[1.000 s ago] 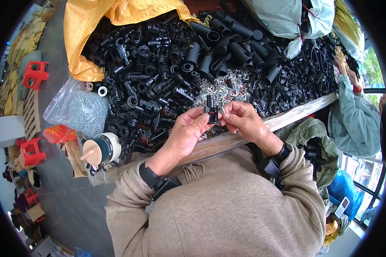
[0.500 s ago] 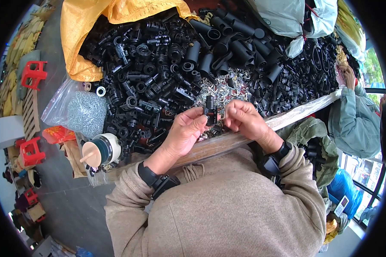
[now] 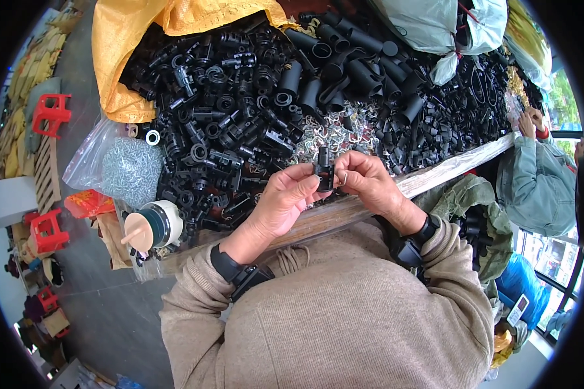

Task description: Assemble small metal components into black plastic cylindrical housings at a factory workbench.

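Observation:
My left hand (image 3: 285, 198) is closed around a small black plastic part (image 3: 324, 170), which stands upright between thumb and fingers. My right hand (image 3: 368, 183) pinches a thin pale piece (image 3: 342, 176) against the right side of that part. The fingertips partly hide the pale piece, so its full shape cannot be made out. Just beyond both hands lies a heap of small silvery hook-shaped metal pieces (image 3: 334, 135). To the left of it spreads a big pile of black plastic fittings (image 3: 224, 123).
Black tubes (image 3: 363, 76) lie at the back. A yellow sack (image 3: 120, 65) and a bag of screws (image 3: 133, 172) are on the left, near a round lidded container (image 3: 150, 228). A wooden edge (image 3: 324, 223) runs before me. At far right, another person (image 3: 538, 185) handles small things.
My right hand has come in to the left, bringing the pale piece against the black part. My left hand has shifted slightly right. The other person's hands have moved.

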`<control>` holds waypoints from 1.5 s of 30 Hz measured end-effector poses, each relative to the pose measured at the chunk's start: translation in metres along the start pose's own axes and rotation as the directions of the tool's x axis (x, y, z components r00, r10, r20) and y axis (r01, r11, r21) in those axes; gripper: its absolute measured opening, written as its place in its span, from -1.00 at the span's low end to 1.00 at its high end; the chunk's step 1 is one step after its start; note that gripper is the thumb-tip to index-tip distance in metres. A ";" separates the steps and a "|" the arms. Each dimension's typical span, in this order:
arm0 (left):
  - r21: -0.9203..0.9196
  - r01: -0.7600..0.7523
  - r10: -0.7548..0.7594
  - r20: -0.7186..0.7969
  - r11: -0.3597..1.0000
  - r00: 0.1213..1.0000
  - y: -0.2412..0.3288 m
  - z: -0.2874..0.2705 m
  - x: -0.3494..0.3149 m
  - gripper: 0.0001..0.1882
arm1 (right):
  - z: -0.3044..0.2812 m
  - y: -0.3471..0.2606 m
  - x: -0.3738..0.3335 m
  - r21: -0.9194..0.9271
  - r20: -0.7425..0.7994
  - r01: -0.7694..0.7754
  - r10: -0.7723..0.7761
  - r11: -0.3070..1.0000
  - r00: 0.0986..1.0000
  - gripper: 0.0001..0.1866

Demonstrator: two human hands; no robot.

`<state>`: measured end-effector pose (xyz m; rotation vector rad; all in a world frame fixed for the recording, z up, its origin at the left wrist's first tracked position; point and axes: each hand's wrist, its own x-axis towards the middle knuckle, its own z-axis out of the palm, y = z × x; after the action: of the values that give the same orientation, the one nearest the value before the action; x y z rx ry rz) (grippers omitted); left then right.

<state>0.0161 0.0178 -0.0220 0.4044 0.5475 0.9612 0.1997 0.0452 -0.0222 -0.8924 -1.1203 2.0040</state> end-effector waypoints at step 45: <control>0.137 -0.012 0.025 -0.090 0.990 0.996 0.002 0.015 -0.009 -0.72 | 0.005 -0.015 -0.014 -0.412 -0.109 0.215 -0.282 0.886 0.953 -0.87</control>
<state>0.0202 0.0096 -0.0066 0.4906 0.6962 0.9667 0.2066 0.0379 -0.0039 -1.0342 -1.4914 1.4878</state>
